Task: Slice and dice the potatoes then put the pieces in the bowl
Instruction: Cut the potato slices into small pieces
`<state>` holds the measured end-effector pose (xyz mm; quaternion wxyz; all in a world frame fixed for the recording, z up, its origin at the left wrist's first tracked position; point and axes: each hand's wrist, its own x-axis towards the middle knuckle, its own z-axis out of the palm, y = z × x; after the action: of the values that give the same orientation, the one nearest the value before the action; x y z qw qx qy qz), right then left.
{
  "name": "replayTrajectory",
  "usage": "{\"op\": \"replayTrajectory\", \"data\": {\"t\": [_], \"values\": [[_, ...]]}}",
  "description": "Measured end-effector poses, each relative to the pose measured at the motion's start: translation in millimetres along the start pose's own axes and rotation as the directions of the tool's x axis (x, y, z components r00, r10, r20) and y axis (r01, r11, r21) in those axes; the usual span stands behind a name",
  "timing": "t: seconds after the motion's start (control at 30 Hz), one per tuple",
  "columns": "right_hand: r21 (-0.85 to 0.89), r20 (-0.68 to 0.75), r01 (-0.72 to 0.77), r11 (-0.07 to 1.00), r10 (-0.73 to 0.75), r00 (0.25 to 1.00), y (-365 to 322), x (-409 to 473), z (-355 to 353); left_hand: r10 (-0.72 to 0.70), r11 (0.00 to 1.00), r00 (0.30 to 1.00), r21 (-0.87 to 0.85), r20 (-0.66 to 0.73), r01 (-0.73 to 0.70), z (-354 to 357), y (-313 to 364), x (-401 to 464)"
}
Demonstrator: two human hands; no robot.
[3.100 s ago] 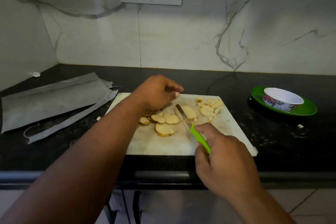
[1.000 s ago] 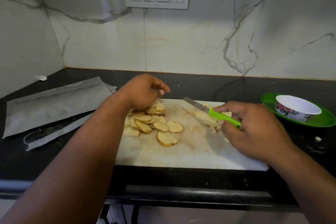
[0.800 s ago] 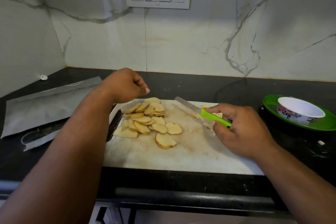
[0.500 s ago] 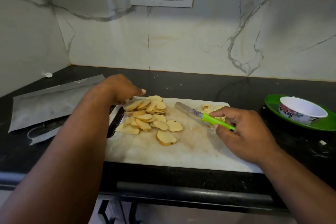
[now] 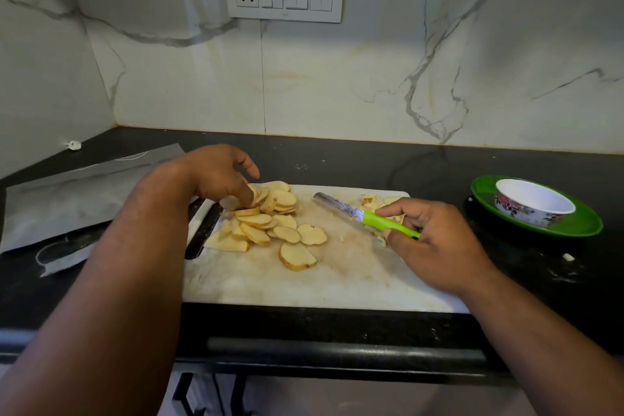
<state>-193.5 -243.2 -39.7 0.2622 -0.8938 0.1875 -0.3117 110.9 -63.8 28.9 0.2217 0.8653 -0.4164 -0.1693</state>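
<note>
Potato slices (image 5: pixel 270 223) are lying heaped on the cutting board (image 5: pixel 304 284); the left hand (image 5: pixel 219 176) is pinching slices at the heap's far edge, while the right hand (image 5: pixel 435 240) is gripping the knife (image 5: pixel 364 216) beside diced pieces (image 5: pixel 374 203).

Left hand (image 5: pixel 217 176) reaches forward, fingers bent downward, thumb extended. Right hand (image 5: pixel 435 240) has fingers curled in a grip, forearm angled inward.

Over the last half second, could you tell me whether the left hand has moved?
Yes. The left hand has come down onto the potato slices on the cutting board.
</note>
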Motion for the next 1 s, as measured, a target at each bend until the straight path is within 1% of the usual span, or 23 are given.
{"op": "replayTrajectory", "data": {"t": [0.17, 0.3, 0.37, 0.43, 0.5, 0.57, 0.63, 0.7, 0.77, 0.8, 0.83, 0.9, 0.93, 1.0], "values": [[0.008, -0.013, -0.010, 1.000, 0.010, 1.000, -2, 0, 0, 0.063, 0.993, 0.997, -0.093, -0.047, -0.067, 4, 2, 0], [0.026, -0.005, -0.017, 1.000, 0.017, 1.000, -1, 0, 1, 0.080, 0.965, 0.997, -0.250, -0.022, -0.083, 10, -1, -1], [0.033, -0.011, -0.015, 0.999, 0.016, 1.000, -1, 0, 1, 0.066, 0.942, 0.997, -0.328, -0.035, -0.074, 12, -5, 2], [0.027, -0.016, -0.013, 1.000, 0.014, 1.000, -3, 0, 0, 0.022, 0.909, 0.997, -0.414, -0.069, -0.049, 13, -7, 4], [0.021, -0.004, -0.011, 1.000, 0.011, 1.000, -4, 0, 0, -0.005, 0.924, 0.995, -0.380, -0.097, -0.032, 13, -10, 8], [0.022, 0.002, -0.010, 1.000, 0.010, 1.000, -4, -1, 0, -0.039, 0.958, 0.982, -0.286, -0.183, -0.015, 13, -15, 13], [0.013, -0.002, -0.008, 1.000, 0.008, 1.000, -4, 0, 0, -0.046, 0.967, 0.938, -0.252, -0.344, -0.045, 13, -16, 17], [0.000, -0.015, -0.010, 1.000, 0.010, 1.000, -4, 1, 0, -0.009, 0.932, 0.870, -0.319, -0.492, -0.171, 15, -9, 17], [-0.008, -0.031, -0.029, 1.000, 0.029, 0.999, -4, 1, -1, 0.088, 0.886, 0.823, -0.333, -0.561, -0.322, 21, 10, 12], [-0.015, -0.039, -0.046, 0.999, 0.045, 0.998, -3, 1, -1, 0.163, 0.867, 0.818, -0.316, -0.552, -0.386, 27, 23, 7], [-0.020, -0.045, -0.062, 0.998, 0.061, 0.997, -4, 2, -1, 0.251, 0.845, 0.820, -0.296, -0.514, -0.445, 34, 37, 2], [-0.028, -0.069, -0.096, 0.995, 0.094, 0.993, -4, 2, -1, 0.420, 0.817, 0.832, -0.249, -0.362, -0.520, 54, 64, -6], [-0.039, -0.081, -0.117, 0.992, 0.114, 0.990, -3, 3, -1, 0.470, 0.823, 0.839, -0.208, -0.273, -0.529, 64, 74, -9], [-0.061, -0.100, -0.152, 0.986, 0.146, 0.984, -3, 4, -2, 0.507, 0.851, 0.850, -0.074, -0.145, -0.521, 79, 82, -7]]}}
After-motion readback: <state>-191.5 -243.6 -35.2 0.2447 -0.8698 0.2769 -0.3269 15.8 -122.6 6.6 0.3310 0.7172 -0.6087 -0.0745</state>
